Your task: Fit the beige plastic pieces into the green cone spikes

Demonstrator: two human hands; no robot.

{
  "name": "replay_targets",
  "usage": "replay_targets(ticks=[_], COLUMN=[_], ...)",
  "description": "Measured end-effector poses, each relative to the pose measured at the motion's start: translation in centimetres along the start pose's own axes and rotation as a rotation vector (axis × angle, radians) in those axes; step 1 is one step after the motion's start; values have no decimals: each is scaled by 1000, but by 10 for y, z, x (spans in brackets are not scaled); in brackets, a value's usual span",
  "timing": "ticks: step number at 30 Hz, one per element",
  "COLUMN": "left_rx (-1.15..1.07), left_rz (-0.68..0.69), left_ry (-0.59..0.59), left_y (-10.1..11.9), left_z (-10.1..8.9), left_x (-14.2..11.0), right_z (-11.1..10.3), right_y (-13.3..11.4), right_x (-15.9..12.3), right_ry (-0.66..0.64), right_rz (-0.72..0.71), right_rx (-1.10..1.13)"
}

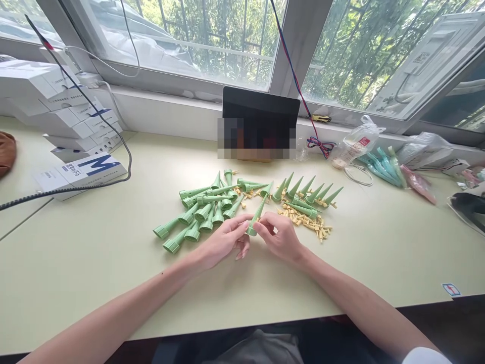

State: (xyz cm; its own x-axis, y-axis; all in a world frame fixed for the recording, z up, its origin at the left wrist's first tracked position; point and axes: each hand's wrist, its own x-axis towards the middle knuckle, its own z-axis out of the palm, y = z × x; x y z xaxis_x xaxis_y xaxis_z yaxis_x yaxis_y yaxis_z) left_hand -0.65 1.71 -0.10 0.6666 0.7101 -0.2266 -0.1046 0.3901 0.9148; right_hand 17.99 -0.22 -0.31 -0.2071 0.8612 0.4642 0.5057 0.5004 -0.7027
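Observation:
My left hand [229, 235] is closed round the wide base of a green plastic watering spike [259, 212], whose tip points up and away. My right hand [279, 233] pinches at the spike's side, where a bit of a small yellow valve [257, 220] shows between the fingertips. Left of my hands lies a heap of green spikes [206, 211], most with their open ends towards me. To the right, several green spikes [310, 194] with yellow valves fitted stand or lean. Just beyond my right hand is a loose pile of yellow valves [303, 218].
A dark screen [261, 121], partly blurred out, stands at the window. White boxes [81, 172] are stacked at the left, with a black cable [129, 151] across them. Plastic bags [356, 141] and teal packets [384, 167] lie at the back right.

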Motion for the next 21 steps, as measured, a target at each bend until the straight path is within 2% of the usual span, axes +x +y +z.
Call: replay_targets(ticks=[9,14,21], left_rx=[-17,18,135], left_rz=[18,43,69], left_ry=[-11,-44,-26], left_y=[0,5,3], left_z=[1,4,3], left_x=[1,0,0], right_z=[0,-2,-1], right_y=[1,-2,-4], right_x=[0,2,4], right_ry=[-16,-10,-22], right_rz=[38,142,303], right_rx=[27,114,258])
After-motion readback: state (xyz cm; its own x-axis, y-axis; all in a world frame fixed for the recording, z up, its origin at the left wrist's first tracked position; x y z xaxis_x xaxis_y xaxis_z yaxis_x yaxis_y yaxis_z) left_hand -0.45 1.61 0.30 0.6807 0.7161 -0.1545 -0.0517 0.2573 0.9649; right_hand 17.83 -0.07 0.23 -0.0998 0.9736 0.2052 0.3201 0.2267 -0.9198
